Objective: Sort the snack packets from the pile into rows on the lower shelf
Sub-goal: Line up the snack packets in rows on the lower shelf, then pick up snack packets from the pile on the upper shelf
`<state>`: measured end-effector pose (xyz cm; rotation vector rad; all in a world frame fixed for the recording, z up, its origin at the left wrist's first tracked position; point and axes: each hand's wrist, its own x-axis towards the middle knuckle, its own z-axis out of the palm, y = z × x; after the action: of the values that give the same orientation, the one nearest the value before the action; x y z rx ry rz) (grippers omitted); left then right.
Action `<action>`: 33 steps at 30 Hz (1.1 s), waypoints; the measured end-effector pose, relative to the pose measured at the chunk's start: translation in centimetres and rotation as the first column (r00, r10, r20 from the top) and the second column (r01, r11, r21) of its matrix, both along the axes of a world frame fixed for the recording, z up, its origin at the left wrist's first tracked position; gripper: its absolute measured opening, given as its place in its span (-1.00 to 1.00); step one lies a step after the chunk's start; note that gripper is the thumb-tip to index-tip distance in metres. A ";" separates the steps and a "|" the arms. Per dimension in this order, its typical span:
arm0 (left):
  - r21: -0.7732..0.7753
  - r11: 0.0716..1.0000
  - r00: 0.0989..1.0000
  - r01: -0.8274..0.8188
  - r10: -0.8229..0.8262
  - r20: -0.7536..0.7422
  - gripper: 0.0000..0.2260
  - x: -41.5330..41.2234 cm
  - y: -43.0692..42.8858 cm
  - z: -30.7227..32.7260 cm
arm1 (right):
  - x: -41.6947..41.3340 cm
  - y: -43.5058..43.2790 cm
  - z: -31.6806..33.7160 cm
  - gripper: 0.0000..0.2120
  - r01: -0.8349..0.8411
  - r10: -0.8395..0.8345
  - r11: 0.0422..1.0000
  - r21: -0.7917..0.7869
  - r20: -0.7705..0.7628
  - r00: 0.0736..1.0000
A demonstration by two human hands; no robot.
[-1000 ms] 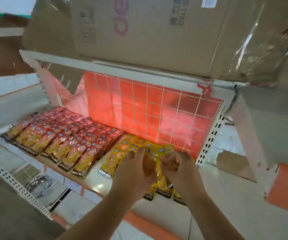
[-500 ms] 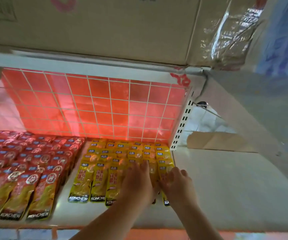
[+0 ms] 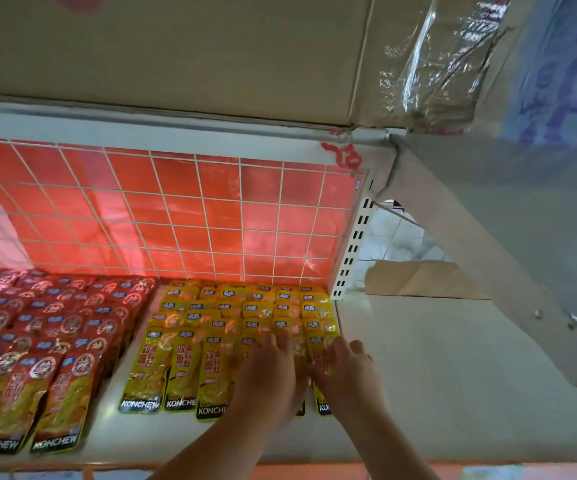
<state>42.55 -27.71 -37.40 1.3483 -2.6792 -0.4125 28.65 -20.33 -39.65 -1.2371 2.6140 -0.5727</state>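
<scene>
"KONCHEW" on both colours of packet

White capitals on a black band spell "KONCHEW" along the bottom edge of the front yellow packets (image 3: 148, 372) and the front red packets (image 3: 65, 396). The rightmost yellow packet (image 3: 322, 405) shows only "KO". Each packet also carries large Chinese characters down its face and a small blue label near the top, both too blurred to read. The red print on the cardboard box (image 3: 176, 57) overhead is cut off and unreadable.

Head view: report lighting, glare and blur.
Head view: red glow from the red wire-grid back panel tints the rear yellow snack packets; glare streaks the clear plastic wrap top right; red snack packets blur at left.
</scene>
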 end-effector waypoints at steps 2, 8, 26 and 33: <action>-0.023 1.000 1.000 0.007 -0.007 0.006 -0.27 0.0 -0.2 -0.1 | -0.2 0.1 -0.1 -0.57 -0.005 0.005 1.000 -0.007 0.005 1.000; -0.094 0.996 1.000 0.001 0.001 0.016 -0.22 0.0 -0.9 -0.7 | -0.4 0.0 -0.3 -0.58 -0.031 0.031 0.999 -0.023 -0.003 1.000; -0.227 0.966 0.937 0.121 -0.187 -0.295 -0.54 2.9 -5.8 9.6 | 1.0 -3.1 11.7 -0.79 -0.151 0.137 0.936 -0.319 -0.067 0.988; -0.358 0.919 0.825 0.167 -0.329 -0.459 -0.63 7.1 -8.4 19.1 | 5.2 -6.7 21.2 -0.82 -0.245 0.214 0.812 -0.530 -0.121 0.969</action>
<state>49.67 -36.07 -18.33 0.6729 -2.3384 -0.3081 33.85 -26.99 -18.40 -1.7154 2.3572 -1.3098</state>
